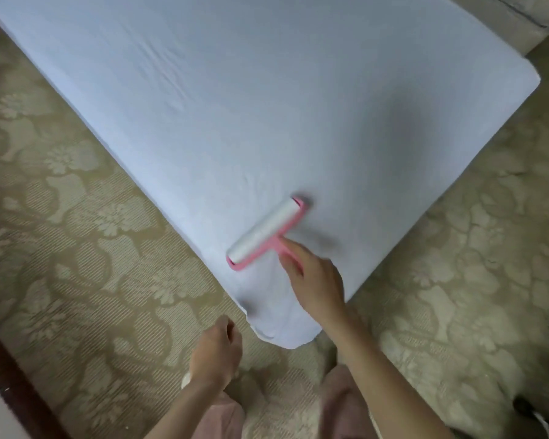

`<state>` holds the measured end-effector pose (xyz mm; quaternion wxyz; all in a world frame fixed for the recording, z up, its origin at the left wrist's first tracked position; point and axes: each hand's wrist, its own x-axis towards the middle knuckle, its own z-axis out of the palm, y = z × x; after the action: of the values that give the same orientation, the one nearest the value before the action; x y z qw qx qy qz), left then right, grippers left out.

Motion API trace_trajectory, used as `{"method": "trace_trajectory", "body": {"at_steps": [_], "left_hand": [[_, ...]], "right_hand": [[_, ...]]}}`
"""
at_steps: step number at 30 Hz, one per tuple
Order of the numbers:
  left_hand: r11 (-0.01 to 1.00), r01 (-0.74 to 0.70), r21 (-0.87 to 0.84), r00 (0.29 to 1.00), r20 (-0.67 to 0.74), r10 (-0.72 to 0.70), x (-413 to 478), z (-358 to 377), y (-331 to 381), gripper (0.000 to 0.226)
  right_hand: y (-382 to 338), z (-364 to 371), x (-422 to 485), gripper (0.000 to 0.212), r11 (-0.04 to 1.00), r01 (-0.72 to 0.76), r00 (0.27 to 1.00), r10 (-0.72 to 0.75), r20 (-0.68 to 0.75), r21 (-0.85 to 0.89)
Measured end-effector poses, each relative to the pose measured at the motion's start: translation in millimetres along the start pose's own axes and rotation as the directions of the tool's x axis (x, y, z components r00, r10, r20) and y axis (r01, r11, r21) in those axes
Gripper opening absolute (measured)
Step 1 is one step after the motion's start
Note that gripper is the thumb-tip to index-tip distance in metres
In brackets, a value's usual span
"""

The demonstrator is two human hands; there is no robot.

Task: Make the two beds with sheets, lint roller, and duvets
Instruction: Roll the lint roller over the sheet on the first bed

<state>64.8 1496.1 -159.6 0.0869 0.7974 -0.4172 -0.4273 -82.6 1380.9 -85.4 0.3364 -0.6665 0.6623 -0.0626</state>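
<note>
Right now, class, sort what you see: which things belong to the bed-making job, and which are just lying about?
Job: lint roller, held by the right hand; blue sheet, stretched flat; left hand, idle.
Lying about: patterned carpet; cream upholstered piece, top right.

The right hand (314, 280) gripped the pink handle of the lint roller (267, 234), whose white roll lay on the pale blue sheet (235, 106) near the bed's corner. The left hand (217, 353) hung loosely curled, holding nothing, above the patterned carpet (76, 248).
</note>
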Motion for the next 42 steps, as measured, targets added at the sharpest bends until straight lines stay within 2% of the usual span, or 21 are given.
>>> {"method": "trace_trajectory", "body": {"at_steps": [4, 8, 11, 13, 15, 16, 18, 20, 23, 24, 28, 31, 35, 42], "left_hand": [[0.999, 0.024, 0.038, 0.997, -0.074, -0.021, 3, 7, 15, 0.018], [0.994, 0.101, 0.034, 0.981, -0.168, -0.094, 1, 28, 43, 0.016], [0.985, 0.170, -0.016, 0.971, -0.166, -0.171, -10, 58, 72, 0.017], [0.975, 0.219, -0.031, 0.962, -0.161, -0.221, -13, 82, 92, 0.020], [0.962, 0.265, -0.061, 0.949, -0.161, -0.272, -14, 100, 114, 0.027], [0.957, 0.282, -0.070, 0.943, -0.162, -0.290, -13, 106, 123, 0.028], [0.947, 0.315, -0.064, 0.933, -0.164, -0.322, -11, 114, 136, 0.027], [0.937, 0.343, -0.066, 0.921, -0.175, -0.349, -7, 115, 148, 0.024], [0.928, 0.360, -0.094, 0.898, -0.237, -0.372, 2, 106, 161, 0.022], [0.930, 0.352, -0.106, 0.891, -0.268, -0.367, 7, 101, 164, 0.022], [0.936, 0.327, -0.126, 0.862, -0.365, -0.351, 25, 69, 158, 0.026], [0.938, 0.310, -0.154, 0.847, -0.404, -0.346, 36, 44, 149, 0.023], [0.926, 0.321, -0.197, 0.841, -0.391, -0.375, 65, 9, 125, 0.026], [0.927, 0.257, -0.274, 0.882, -0.325, -0.341, 164, -78, 89, 0.021]], "right_hand": [[22, -4, 50, 0.035, 1.000, 0.013, 0.997, -0.014, 0.072, 0.012], [88, -27, 6, 0.036, 0.999, 0.025, 0.982, -0.018, 0.189, -0.034], [141, -62, -29, 0.035, 0.998, 0.022, 0.964, -0.003, 0.266, -0.065], [170, -87, -47, 0.033, 0.998, 0.031, 0.967, -0.018, 0.255, -0.047], [194, -114, -47, 0.033, 0.999, 0.026, 0.989, -0.030, 0.145, 0.030], [203, -126, -41, 0.037, 0.995, 0.006, 0.992, -0.018, 0.128, 0.097], [208, -150, -22, 0.052, 0.995, -0.003, 0.983, -0.016, 0.185, 0.102], [188, -172, 6, 0.056, 0.993, 0.024, 0.974, -0.049, 0.222, 0.113], [158, -173, 44, 0.036, 0.956, 0.073, 0.957, -0.147, 0.251, 0.284], [147, -168, 55, 0.036, 0.945, 0.087, 0.953, -0.171, 0.249, 0.317], [112, -139, 82, 0.043, 0.943, 0.125, 0.941, -0.210, 0.263, 0.308], [84, -120, 101, 0.035, 0.931, 0.147, 0.933, -0.243, 0.266, 0.335], [28, -99, 146, 0.029, 0.915, 0.186, 0.924, -0.287, 0.254, 0.358], [-111, -21, 265, 0.025, 0.914, 0.270, 0.931, -0.327, 0.160, 0.302]]}}
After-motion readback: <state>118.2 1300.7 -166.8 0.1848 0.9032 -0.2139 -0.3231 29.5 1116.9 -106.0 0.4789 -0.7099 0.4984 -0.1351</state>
